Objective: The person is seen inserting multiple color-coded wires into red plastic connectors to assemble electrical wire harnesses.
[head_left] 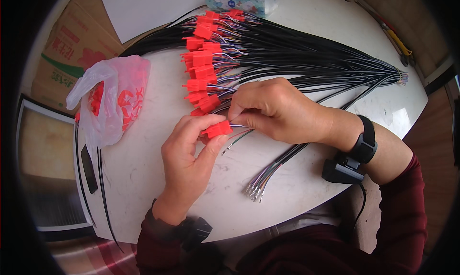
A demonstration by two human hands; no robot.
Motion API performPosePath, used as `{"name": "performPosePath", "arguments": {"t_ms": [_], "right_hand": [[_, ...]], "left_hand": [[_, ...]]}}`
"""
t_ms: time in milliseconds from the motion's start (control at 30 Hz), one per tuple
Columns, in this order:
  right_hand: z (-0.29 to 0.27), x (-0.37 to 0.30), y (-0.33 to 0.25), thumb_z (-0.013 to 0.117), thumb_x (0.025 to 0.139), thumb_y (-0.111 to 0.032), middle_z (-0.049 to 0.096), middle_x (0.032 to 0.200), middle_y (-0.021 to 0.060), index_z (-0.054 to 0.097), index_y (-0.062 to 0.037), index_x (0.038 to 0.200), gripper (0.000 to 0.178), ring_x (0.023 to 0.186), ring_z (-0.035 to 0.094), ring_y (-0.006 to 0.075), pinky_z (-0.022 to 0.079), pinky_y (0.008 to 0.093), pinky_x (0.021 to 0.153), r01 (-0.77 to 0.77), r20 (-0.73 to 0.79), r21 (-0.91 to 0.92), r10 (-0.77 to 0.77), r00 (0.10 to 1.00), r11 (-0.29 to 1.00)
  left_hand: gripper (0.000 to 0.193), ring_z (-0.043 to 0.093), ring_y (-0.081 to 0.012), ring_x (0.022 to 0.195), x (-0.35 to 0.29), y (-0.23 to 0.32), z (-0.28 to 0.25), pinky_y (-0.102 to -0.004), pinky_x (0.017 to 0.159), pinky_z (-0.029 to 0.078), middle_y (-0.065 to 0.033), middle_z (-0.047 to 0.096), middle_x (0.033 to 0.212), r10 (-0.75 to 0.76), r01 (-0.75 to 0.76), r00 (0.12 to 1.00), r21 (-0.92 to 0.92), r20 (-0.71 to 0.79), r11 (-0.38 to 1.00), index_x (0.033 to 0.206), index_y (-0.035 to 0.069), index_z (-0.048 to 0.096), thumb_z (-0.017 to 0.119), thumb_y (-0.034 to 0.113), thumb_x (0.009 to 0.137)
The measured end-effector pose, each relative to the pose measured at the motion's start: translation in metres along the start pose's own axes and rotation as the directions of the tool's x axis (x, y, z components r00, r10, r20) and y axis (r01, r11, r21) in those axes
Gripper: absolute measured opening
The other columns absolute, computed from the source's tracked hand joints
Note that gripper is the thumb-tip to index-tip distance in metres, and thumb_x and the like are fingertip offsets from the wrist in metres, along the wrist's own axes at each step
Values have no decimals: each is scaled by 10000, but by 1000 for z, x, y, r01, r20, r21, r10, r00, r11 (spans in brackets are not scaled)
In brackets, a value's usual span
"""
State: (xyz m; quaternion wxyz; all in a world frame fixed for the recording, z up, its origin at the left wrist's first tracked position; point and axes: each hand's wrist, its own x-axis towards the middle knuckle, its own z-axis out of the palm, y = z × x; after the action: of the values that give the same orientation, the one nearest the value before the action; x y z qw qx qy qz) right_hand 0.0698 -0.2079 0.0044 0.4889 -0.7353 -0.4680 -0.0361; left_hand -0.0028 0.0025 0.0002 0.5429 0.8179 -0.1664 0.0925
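Note:
Between thumb and fingers, my left hand [184,160] grips a small red plastic connector housing [218,129]. My right hand [275,109] pinches a thin wire [238,126] at the housing's right side; its fingertips almost meet the left ones. Whether the wire's tip is inside the housing is hidden. A loose green wire with a metal terminal [227,149] hangs just below. Nearer to me lies a bundle of stripped cable ends [256,189] with crimped terminals. Beyond my hands, several red housings [201,59] with wires in them are stacked in a column.
Black cables [306,49] fan across the white table [143,179] and gather at the right. A plastic bag [112,102] of red parts sits at the left, before a cardboard box [67,49]. A tissue pack [242,0] and a yellow-handled tool [398,42] lie farther back.

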Motion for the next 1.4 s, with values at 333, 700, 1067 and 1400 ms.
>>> {"name": "performPosePath", "arguments": {"t_ms": [333,700,1067,1400], "right_hand": [[-6,3,0,644,928,-15,664,861,54,653,23,976,62,785,600,109,495,265,726,-219,57,132,213,975,967],[-11,6,4,612,963,-41,611,846,-8,611,3,986,50,771,521,51,447,219,697,-360,120,384,341,933,850],[-7,6,5,625,891,-32,679,839,54,651,16,962,89,794,614,103,504,267,734,-365,102,411,356,929,835],[-7,5,5,628,900,-37,673,841,47,651,11,964,84,793,602,101,498,272,729,-401,115,429,392,913,809]], "left_hand": [[303,585,-106,863,2,5,3,-246,796,475,-52,603,978,-118,101,991,-230,-63,968,1215,-41,557,654,5,931],[188,597,-148,864,2,2,-7,-275,779,470,-82,635,976,169,-161,985,191,-26,968,1028,3,637,728,43,869],[102,602,-120,723,-3,-4,0,-259,690,493,-75,652,849,-29,29,1000,53,-1,998,993,-29,670,680,38,917],[117,601,-86,773,-4,2,2,-236,742,497,-44,652,872,-128,128,992,-77,11,989,1006,-44,630,677,8,912]]}}
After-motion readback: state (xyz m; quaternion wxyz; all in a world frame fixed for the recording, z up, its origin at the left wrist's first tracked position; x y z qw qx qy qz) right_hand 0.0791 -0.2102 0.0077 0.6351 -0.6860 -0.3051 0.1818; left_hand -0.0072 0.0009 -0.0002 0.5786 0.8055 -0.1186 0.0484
